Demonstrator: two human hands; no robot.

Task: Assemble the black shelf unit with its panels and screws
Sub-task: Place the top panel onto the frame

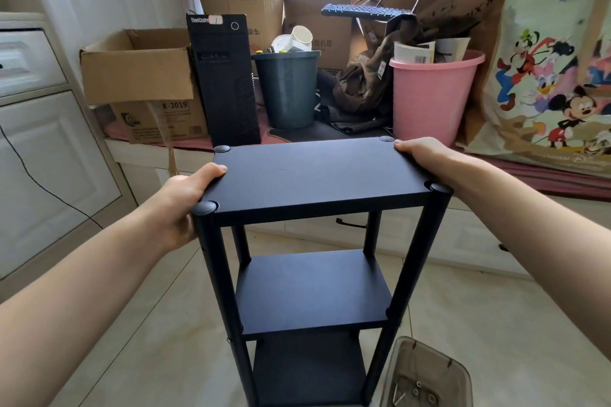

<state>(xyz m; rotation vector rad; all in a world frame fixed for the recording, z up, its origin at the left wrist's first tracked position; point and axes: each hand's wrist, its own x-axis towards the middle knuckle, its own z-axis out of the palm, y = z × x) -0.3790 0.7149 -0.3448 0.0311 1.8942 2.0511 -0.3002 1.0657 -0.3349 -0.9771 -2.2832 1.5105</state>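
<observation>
The left hand point(185, 198) grips the left edge of the top panel point(317, 172), thumb on the upper face and fingers wrapped beneath; the right hand point(420, 154) clamps the right edge the same way. The black shelf unit point(314, 287) stands upright on the tiled floor point(489, 324), three panels fitted between four posts. Risk: the unit is tall and narrow, so uneven pull from either hand could tip or twist it. If any joint is not fully tightened, which cannot be confirmed here, lifting by the top panel could strain it. A clear plastic tray point(426, 373) holding loose hardware sits near the right front post and could be struck. Behind, a raised ledge point(529, 175) carries cardboard boxes, a computer tower point(221, 79), a grey bin point(287, 86) and a pink bucket point(429, 92).
</observation>
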